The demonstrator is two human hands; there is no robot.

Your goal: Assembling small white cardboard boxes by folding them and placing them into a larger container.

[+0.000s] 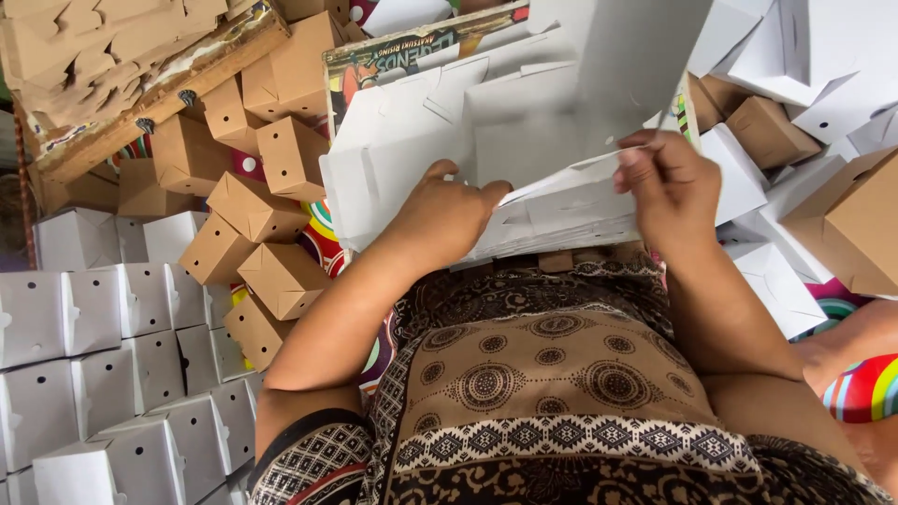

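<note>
From the head camera, looking down over a lap in brown patterned cloth (552, 393), a stack of flat white die-cut cardboard sheets (421, 150) lies just beyond the knees and serves as the landmark here. The left hand (444, 220) rests on the near edge of that stack, fingers curled and pressed down on the sheets, thumb stretched toward the middle. The right hand (669, 192) is at the stack's near right corner, its fingertips closed in a pinch on the edge of a single white cardboard sheet (599, 93) that rises from the stack and bends up toward the top of the view. Both hands touch the cardboard; neither is spread flat.

Left of the stack, a cluster of small folded brown cardboard boxes (267, 215) with round holes in their sides is heaped loosely. Farther left and nearer the camera than the stack, folded white cardboard boxes (112, 374) stand packed in rows. Above and left of the stack, flat brown cardboard blanks (103, 47) are piled on a worn wooden board (178, 79). Right of the stack lie more white boxes (776, 281) and a large brown box (856, 224). Just behind the stack, a printed colourful board (393, 51) shows at its far edge.
</note>
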